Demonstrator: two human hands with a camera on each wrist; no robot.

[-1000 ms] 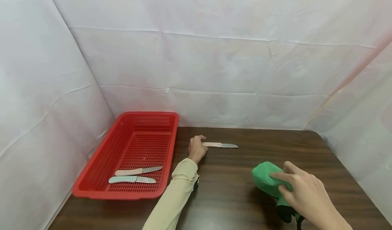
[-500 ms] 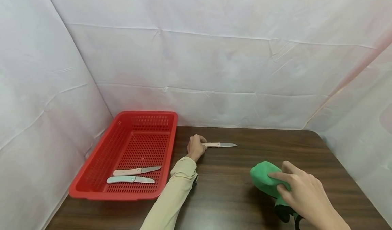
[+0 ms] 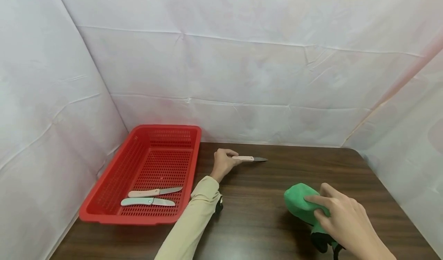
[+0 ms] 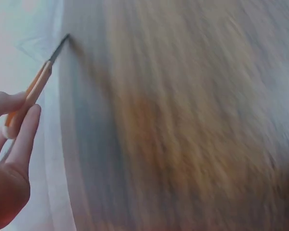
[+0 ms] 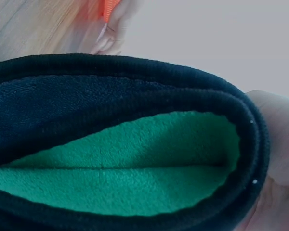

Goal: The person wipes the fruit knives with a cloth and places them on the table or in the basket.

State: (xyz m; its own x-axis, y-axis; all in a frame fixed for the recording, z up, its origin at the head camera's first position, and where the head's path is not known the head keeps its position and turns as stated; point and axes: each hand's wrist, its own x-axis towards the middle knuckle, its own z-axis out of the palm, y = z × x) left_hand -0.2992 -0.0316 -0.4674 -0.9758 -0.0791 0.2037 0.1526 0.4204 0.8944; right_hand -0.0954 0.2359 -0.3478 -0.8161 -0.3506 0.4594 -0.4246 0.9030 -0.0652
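My left hand pinches the end of the handle of a small knife, whose blade points right. In the left wrist view the thumb and fingers grip the pale orange handle, with the dark tip close over the table and a shadow beside it. At the right, my right hand holds a folded green cloth with black edging, index finger along its top. Close up in the right wrist view, the cloth shows fuzzy green folds bound in dark trim.
A red perforated plastic basket stands at the left of the brown wooden table. Inside it lie a pink-handled knife and a pale mint-handled knife, blades to the right. White sheeting surrounds the table at back and sides.
My left hand has raised the knife slightly off the table and tilted it, its handle end now higher. The right hand and cloth stay nearly still.
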